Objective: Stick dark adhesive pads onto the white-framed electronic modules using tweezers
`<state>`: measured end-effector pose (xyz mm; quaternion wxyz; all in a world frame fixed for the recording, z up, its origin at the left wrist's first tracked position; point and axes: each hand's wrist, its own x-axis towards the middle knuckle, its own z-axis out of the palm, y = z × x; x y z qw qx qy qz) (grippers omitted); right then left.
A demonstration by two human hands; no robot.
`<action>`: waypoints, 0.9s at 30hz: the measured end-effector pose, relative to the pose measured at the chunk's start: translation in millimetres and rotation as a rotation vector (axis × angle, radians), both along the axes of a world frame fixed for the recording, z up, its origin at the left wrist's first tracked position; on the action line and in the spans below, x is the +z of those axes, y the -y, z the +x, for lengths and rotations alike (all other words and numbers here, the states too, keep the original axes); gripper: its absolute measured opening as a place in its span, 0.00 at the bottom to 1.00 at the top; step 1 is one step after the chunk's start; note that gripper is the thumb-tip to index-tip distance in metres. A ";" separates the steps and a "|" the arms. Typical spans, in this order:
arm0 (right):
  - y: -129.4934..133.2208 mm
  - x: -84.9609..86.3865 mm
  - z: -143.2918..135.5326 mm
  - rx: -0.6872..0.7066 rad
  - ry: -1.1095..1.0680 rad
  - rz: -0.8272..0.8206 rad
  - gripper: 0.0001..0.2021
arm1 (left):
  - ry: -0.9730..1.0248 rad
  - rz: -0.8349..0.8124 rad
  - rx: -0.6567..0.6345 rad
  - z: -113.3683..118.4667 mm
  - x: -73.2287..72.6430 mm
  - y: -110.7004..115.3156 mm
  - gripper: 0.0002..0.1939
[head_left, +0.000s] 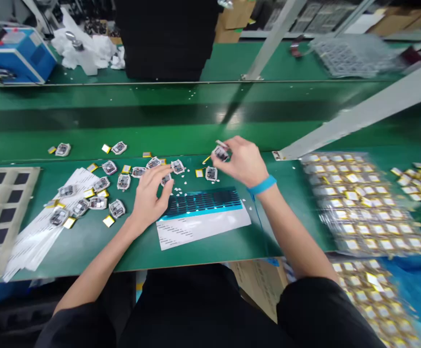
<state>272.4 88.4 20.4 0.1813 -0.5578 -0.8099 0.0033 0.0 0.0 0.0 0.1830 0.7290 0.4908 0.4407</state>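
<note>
Right-held module (221, 154): partly behind fingers (236, 144) | blue box (33, 55): cut off left

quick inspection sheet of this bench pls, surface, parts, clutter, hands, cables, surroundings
Surface: green bench, crowded across the middle
Work pieces: loose white-rimmed modules, several beside yellow-edged cells; dark-and-blue film on a printed white sheet
Clutter: white scraps near the film; fanned strips at left, partly under modules
Left hand: fingertips at a module, grip unclear
Right hand: pinches a raised module
Cables: thin blue cord below the right wrist's blue wristband
Surroundings: clear trays of cells at right; blue box and black stack behind
</note>
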 end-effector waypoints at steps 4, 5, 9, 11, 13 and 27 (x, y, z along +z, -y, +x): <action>63.2 6.5 -47.1 0.469 -0.013 0.031 0.15 | 0.295 -0.424 -0.199 -0.6 3.6 1.6 0.16; 73.8 5.8 -55.6 0.519 -0.023 0.019 0.16 | 0.391 -0.570 -0.275 -1.5 3.9 1.7 0.16; 86.0 -4.3 -66.6 0.548 -0.298 -0.012 0.20 | 0.619 -0.892 -0.473 -5.0 4.2 3.9 0.14; 82.5 -9.8 -63.0 0.539 -0.416 0.010 0.19 | 0.628 -0.867 -0.472 -5.4 3.9 6.7 0.15; 80.4 -13.6 -58.9 0.531 -0.442 0.038 0.18 | 0.617 -0.801 -0.419 -4.3 3.2 10.6 0.15; 91.0 -24.7 -64.0 0.487 -0.389 0.094 0.14 | 0.372 -0.531 -0.118 8.6 5.8 30.5 0.12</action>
